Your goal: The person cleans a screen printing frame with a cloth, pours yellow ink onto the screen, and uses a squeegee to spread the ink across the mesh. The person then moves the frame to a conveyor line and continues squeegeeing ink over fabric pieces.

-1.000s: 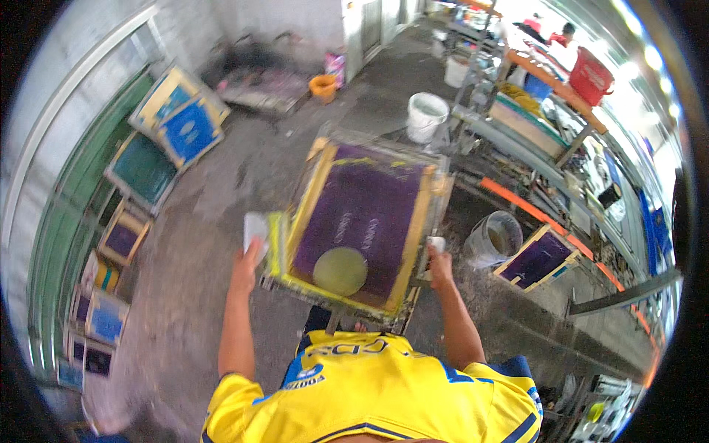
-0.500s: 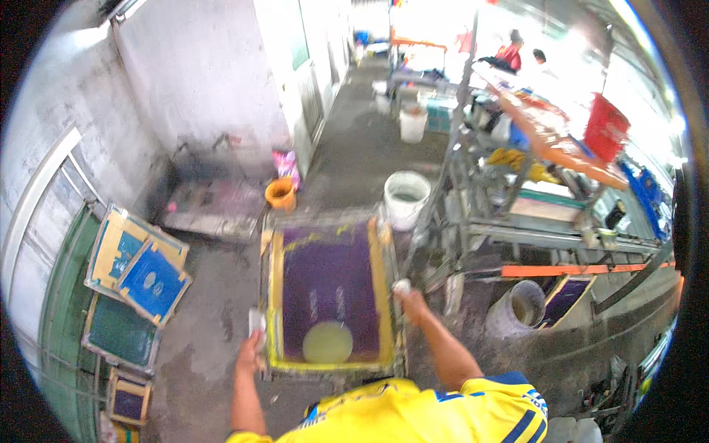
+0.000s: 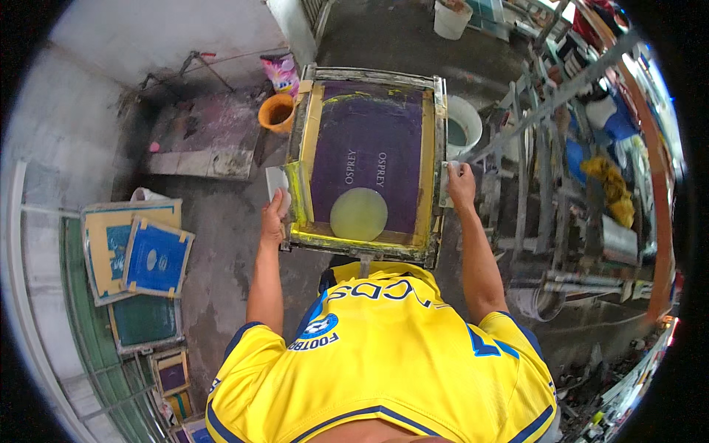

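A framed screen (image 3: 367, 125) with dark purple mesh, tan and yellow-smeared borders, pale lettering and a pale yellow-green circle is held out in front of my yellow shirt. My left hand (image 3: 275, 214) is closed on a white piece (image 3: 275, 181) at the screen's left side. My right hand (image 3: 460, 184) grips a similar white piece at its right side; whether these are handles or pads is unclear. A white bucket (image 3: 464, 118) stands just beyond the screen's right edge, partly hidden by it.
An orange bucket (image 3: 267, 111) and pink bag stand by a low stained ledge (image 3: 192, 166). Framed screens (image 3: 159, 266) lean along the left wall. Cluttered metal racking (image 3: 521, 207) runs along the right. A farther white bucket (image 3: 450, 22) is at the top.
I have moved forward with the screen, which is now higher in the view and squarer. The orange bucket and ledge are nearer; the people seen half a second ago are out of view.
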{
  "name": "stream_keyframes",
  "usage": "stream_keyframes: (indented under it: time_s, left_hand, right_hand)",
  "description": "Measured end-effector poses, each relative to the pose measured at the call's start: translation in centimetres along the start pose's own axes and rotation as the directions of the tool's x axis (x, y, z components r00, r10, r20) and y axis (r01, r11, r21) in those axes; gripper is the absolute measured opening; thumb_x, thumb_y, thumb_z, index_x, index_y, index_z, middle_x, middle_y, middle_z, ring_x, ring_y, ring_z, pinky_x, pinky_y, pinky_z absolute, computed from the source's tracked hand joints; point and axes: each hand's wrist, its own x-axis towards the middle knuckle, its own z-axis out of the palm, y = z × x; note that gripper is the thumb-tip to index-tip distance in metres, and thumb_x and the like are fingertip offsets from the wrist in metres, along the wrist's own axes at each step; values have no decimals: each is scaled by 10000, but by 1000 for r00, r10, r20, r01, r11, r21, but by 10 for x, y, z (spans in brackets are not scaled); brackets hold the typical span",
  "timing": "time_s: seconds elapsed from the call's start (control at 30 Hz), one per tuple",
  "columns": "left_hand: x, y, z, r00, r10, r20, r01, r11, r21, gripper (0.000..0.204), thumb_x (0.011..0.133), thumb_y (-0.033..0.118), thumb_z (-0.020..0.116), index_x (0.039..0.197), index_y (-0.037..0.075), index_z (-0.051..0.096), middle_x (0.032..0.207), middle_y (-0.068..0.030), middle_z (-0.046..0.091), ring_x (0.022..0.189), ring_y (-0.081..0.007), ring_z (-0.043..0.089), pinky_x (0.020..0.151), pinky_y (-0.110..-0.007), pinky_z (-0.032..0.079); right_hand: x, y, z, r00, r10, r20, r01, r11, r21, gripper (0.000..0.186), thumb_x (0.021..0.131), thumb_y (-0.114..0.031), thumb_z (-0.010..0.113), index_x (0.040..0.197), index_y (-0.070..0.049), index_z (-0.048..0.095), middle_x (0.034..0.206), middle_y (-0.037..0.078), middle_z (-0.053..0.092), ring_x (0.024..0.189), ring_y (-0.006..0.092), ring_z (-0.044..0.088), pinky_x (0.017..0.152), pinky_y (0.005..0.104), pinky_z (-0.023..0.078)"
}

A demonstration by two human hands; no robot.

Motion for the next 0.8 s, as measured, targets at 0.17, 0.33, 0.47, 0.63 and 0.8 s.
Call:
stream_keyframes:
  time_s: [0.17,0.33,0.47,0.63,0.8]
  left_hand:
    - [83,9,-10,938,203,280,-194,979,-57,523,1011,328,552,1380,-41,504,1347,-108,573,1253,-186,532,997,-344,443]
    - [203,58,61,997,82,15,-82,997,-7,565,941,428,661,1261,-31,583,1245,-100,608,1128,-184,571,958,-343,436]
    - [330,161,138,970,183,159,-176,983,-57,457,917,390,697,1138,-8,659,1095,-51,663,987,-173,615,894,-338,456]
    - [471,231,207,970,75,231,-54,994,-98,375,931,360,674,1090,21,669,997,-20,676,939,-143,639,912,-332,477]
    - [650,240,262,925,314,213,-335,939,72,493,935,365,679,1220,-30,605,1152,-55,642,1006,-163,622,900,-320,480]
  right_hand:
    - [81,-42,26,984,-147,-102,146,989,-18,318,929,-289,614,1017,-5,504,950,185,595,931,322,603,819,459,470]
    - [208,-26,94,952,-211,-221,224,974,34,318,899,-192,665,1170,-40,600,804,76,609,606,148,559,559,343,455]
    - [312,-106,123,968,-66,-242,103,984,146,318,888,-178,671,1176,-57,611,872,92,647,667,168,601,613,342,488]
    - [423,-189,144,961,-38,-275,70,992,108,340,864,-211,698,1161,-63,622,1055,136,673,994,247,649,882,377,498]
    - [570,-230,186,967,7,-254,23,993,117,402,853,-257,698,1198,-85,582,1079,171,680,1027,325,661,873,417,513]
